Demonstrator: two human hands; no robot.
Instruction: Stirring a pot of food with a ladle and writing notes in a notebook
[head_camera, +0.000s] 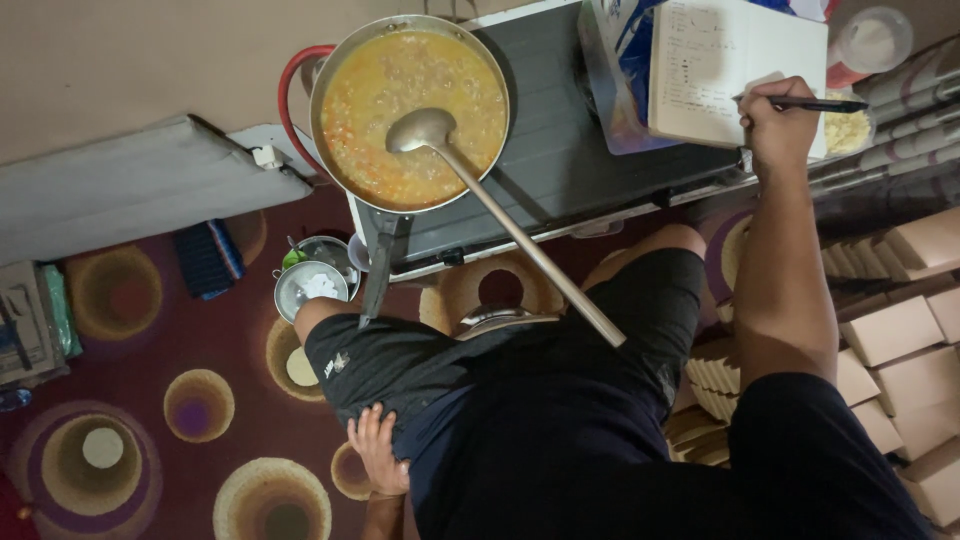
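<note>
— So, which step is it?
— Writing, I think. Right hand (775, 125) pinches a black pen (815, 104) on the open notebook (715, 65), far right. Left hand (377, 450) rests on the thigh, fingers spread loosely.
— And the ladle (425, 128)?
— Untouched in the pan of orange stew (410, 112); stirring would require putting down the pen.

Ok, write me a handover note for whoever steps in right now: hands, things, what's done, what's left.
Right hand: grips a black pen at the open notebook, which lies on the grey stove top.
Left hand: flat on the thigh, holding nothing.
Pan of orange-yellow stew sits on the stove top; the ladle rests in it, unheld.
Done: the left part of the page bears writing.
Left: the page near the pen looks blank.
</note>
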